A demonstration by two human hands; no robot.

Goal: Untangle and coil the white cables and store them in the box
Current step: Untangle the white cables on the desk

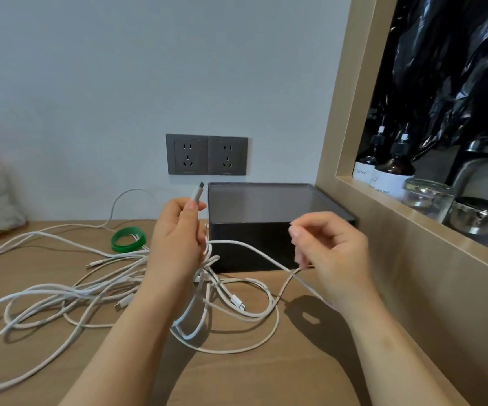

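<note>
The left hand (178, 238) grips one white cable just below its plug (197, 194), which points up, while the right hand (330, 253) pinches the same strand (251, 249) lower down. Beneath and to the left of both hands, tangled white cables (90, 291) sprawl over the desk (266, 376). Just behind the hands stands the dark box (266, 230), with a green coil (128, 239) left of the left hand.

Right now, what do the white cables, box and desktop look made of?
White cables: matte, faintly textured sheath, possibly braided fabric. The plug shell is smooth, likely plastic. Box: matte black, plastic or coated board, can't tell which. Desktop: matte wood grain, probably laminate.
</note>
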